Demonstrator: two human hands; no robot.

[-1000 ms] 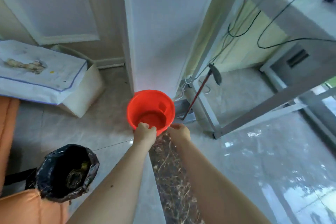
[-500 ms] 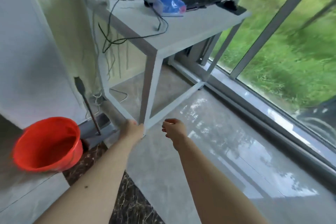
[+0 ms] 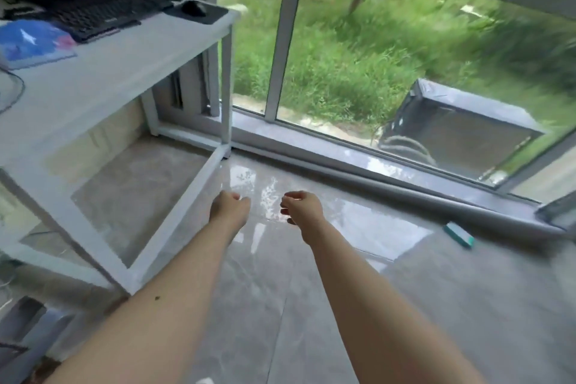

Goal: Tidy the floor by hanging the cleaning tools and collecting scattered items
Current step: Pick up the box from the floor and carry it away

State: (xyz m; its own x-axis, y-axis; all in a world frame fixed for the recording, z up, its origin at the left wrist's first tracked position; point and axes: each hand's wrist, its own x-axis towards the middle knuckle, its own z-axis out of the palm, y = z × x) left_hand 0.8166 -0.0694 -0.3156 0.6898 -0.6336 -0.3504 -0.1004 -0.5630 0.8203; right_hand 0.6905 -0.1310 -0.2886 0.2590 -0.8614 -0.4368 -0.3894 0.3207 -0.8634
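Both hands, left hand (image 3: pixel 230 206) and right hand (image 3: pixel 300 206), hang loosely curled, holding nothing. A small teal rectangular block (image 3: pixel 458 234) lies far right on the glossy grey floor tiles (image 3: pixel 280 305) near the window sill (image 3: pixel 358 162). It is probably light and rigid, best pinched across its long sides.

Teal, perhaps white-edged block (image 3: pixel 459 235)

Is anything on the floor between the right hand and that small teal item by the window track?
Nothing visible. Bare glossy floor lies between the right hand and the teal item, which sits beside the window track.
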